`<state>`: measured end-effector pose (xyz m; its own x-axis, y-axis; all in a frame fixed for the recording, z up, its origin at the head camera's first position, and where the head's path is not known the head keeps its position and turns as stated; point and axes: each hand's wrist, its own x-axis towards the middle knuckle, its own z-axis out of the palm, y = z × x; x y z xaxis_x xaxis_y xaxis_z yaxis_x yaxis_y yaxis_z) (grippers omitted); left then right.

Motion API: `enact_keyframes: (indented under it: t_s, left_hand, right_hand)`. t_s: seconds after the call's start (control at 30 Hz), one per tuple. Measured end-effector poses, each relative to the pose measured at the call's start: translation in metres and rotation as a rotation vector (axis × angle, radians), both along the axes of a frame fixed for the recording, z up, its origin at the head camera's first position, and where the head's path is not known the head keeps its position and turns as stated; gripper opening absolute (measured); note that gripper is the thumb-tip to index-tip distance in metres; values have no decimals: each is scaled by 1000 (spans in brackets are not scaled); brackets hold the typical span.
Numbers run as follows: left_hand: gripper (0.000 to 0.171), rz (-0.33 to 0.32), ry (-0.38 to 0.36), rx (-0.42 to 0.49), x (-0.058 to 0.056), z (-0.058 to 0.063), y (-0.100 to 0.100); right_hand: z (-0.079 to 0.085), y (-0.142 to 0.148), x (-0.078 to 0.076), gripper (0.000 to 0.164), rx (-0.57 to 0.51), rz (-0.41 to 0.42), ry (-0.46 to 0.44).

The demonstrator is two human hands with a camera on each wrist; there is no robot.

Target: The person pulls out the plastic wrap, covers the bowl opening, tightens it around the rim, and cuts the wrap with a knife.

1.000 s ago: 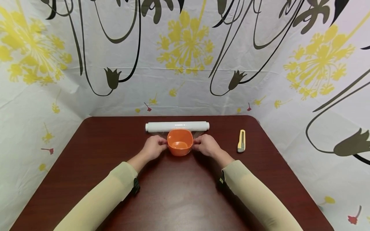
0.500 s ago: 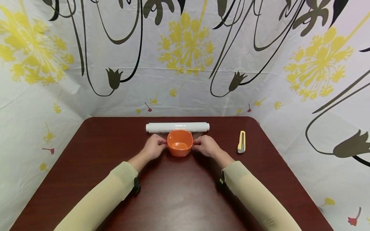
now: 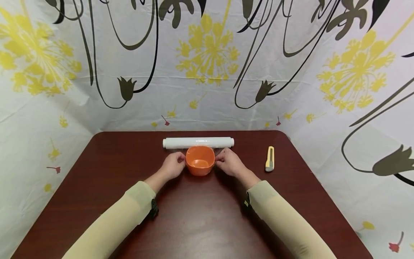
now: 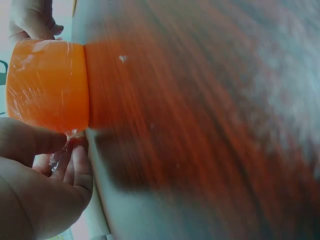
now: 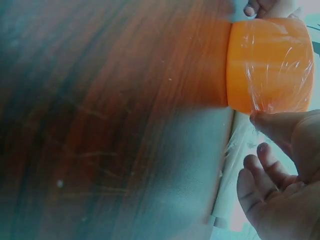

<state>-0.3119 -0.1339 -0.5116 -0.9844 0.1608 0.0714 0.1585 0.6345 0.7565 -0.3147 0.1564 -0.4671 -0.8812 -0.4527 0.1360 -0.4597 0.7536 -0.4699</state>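
An orange bowl [image 3: 200, 160] stands upright on the table, its mouth facing up. Clear cling film [image 5: 280, 65] lies wrinkled over the bowl's outer side in both wrist views. My left hand [image 3: 174, 165] is at the bowl's left side, where thumb and fingers pinch a gathered bit of film, best seen in the left wrist view. At the right side, my right hand [image 3: 231, 162] holds film with the thumb tip close against the bowl; the other visible fingers are loosely curled and apart from the thumb. The index finger is hidden in the right wrist view.
Just behind the bowl lies a white roll of cling film [image 3: 198, 142], parallel to the table's far edge. A yellow utility knife [image 3: 270, 159] rests to the right on the dark red-brown table [image 3: 200, 223]. Patterned white sheeting [image 3: 207, 104] encloses the back and sides.
My right hand has shifted slightly away from me along the bowl's side. The left hand stays at its place, and the bowl, roll and knife look unmoved.
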Motion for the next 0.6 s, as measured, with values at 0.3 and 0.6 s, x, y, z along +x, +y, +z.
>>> enact_keyframes:
  t_s: [0.3, 0.6]
  left_hand:
    - [10, 11, -73, 83, 23, 29, 8]
    - [27, 58, -180, 218, 30, 31, 9]
  right_hand:
    - [2, -2, 2, 16, 11, -52, -78]
    - [-3, -5, 3, 15, -48, -62, -105]
